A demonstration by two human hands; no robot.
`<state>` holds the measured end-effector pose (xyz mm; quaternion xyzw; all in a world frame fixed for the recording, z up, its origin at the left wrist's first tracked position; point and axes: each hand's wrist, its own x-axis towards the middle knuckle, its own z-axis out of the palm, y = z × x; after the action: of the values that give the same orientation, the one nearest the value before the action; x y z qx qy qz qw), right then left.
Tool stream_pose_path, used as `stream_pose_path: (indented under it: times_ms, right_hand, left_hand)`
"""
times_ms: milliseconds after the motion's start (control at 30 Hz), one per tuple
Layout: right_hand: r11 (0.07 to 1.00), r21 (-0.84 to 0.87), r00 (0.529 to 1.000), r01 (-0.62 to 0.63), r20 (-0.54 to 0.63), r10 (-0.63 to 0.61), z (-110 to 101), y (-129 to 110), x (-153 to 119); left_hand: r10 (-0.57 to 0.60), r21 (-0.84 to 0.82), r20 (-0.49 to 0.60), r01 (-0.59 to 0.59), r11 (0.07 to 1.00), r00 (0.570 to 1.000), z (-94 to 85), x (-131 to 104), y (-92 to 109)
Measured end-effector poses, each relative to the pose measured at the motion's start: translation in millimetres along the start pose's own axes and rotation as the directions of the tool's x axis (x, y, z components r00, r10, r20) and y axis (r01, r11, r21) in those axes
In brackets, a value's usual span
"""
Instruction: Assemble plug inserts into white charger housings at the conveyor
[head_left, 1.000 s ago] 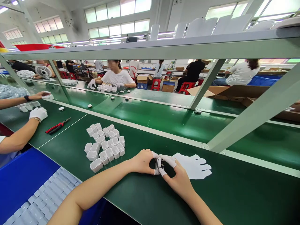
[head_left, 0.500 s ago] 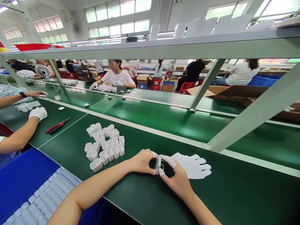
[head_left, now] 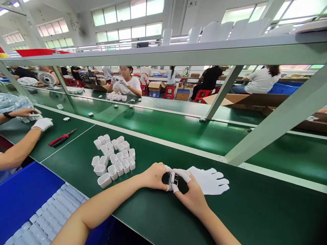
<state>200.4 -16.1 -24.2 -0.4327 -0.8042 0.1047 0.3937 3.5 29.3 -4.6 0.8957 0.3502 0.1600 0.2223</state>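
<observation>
A small white plastic housing (head_left: 172,179) with dark and shiny metal parts at its open side is pinched between my two hands, just above the green work surface. My left hand (head_left: 154,176) grips it from the left with thumb and fingertips. From the right, my right hand (head_left: 192,194) closes on it with thumb and forefinger. White coverings sit on the fingertips of both hands. Behind my right hand a white glove (head_left: 212,181) lies flat. Several empty white plastic housings (head_left: 104,180) stand grouped left of my hands, open side up.
Red-handled pliers (head_left: 62,137) lie farther left, near a co-worker's gloved hand (head_left: 43,124). A blue bin (head_left: 22,185) at lower left holds rows of white housings. Beyond a pale rail runs a green conveyor belt (head_left: 163,126) with small parts; a slanted post (head_left: 276,119) rises at right.
The housing has turned slightly in my fingers; my hands stay nearly in place. Small parts on the belt have shifted left. The neighbour's far hand moved onto white pieces; the person opposite raised both hands.
</observation>
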Motion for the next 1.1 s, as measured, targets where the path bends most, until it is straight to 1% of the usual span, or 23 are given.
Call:
stream_pose_path:
  times_ms: [133,233,333,400,500,600,700,933,1100]
  right_hand:
    - [0.999,0.032,0.999,-0.024,-0.02,0.025,6.0,0.1,-3.4]
    - [0.995,0.081,0.997,-0.064,-0.034,0.067,8.1,2.9,-5.1]
    - [0.981,0.157,0.988,-0.116,-0.082,0.13,4.9,5.4,-4.6]
    - [0.977,0.17,0.982,-0.127,-0.12,0.149,0.2,5.4,-3.4]
    - [0.993,0.09,0.987,-0.075,-0.135,0.087,-5.8,2.8,-1.8]
    - [0.999,0.036,0.996,-0.036,-0.078,0.038,-6.6,-1.0,-0.7]
    - [0.998,0.03,0.998,-0.049,-0.042,0.05,-4.6,-3.5,0.5]
    - [1.0,-0.01,0.997,-0.029,-0.065,0.028,-3.5,-0.1,-1.5]
    - [1.0,-0.022,1.0,0.001,-0.029,-0.001,1.4,4.5,-5.5]
  left_hand:
    - [-0.005,-0.025,0.002,0.005,1.0,1.0,0.5,-0.4,0.7]
    - [0.001,-0.028,-0.002,-0.001,1.0,1.0,0.9,0.2,0.3]
    - [0.002,-0.037,-0.006,-0.002,0.999,1.0,-0.2,0.5,0.4]
    - [-0.003,-0.045,-0.002,0.003,0.999,1.0,-1.2,0.3,1.0]
    - [-0.008,-0.051,0.003,0.009,0.999,1.0,-2.5,-0.3,2.4]
    - [-0.003,-0.047,0.003,0.003,0.999,1.0,-2.9,-0.3,3.5]
    - [-0.001,-0.042,0.009,0.001,0.999,1.0,-2.7,0.0,3.8]
    - [-0.013,-0.046,0.005,0.013,0.999,1.0,-2.1,-0.3,3.3]
    - [-0.008,-0.034,-0.003,0.008,0.999,1.0,-0.9,-0.4,1.8]
